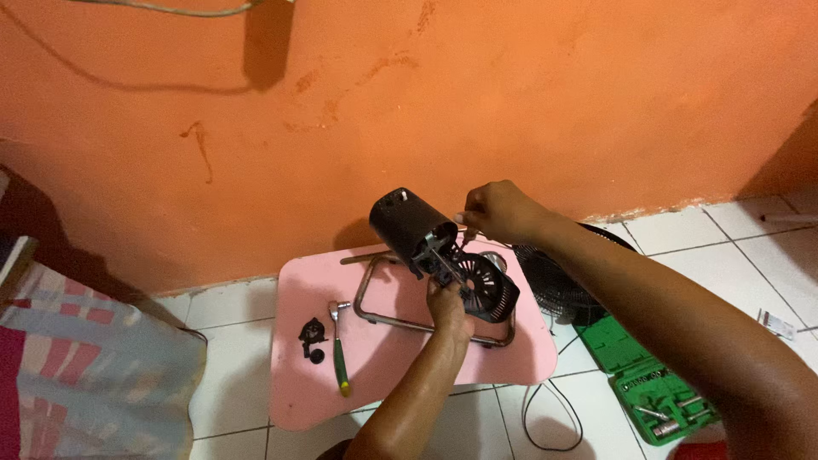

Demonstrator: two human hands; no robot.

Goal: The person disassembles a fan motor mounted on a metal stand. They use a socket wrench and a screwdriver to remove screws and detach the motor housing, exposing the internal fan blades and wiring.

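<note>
A black fan motor housing (407, 220) with a round vented back plate (490, 288) stands tilted on a small pink table (298, 375). My left hand (447, 308) grips the housing from below, at the junction of the motor and the plate. My right hand (498, 210) reaches in from the right and pinches a thin tool or wire at the top of the motor, fingers closed. A bent metal tube stand (368, 290) lies under the motor.
On the pink table lie a ratchet wrench with a green handle (340, 347) and a small black part (313, 334). A black fan grille (554, 285) and an open green socket case (656, 383) sit on the white tile floor at right. An orange wall stands behind. Striped cloth (94, 375) lies at left.
</note>
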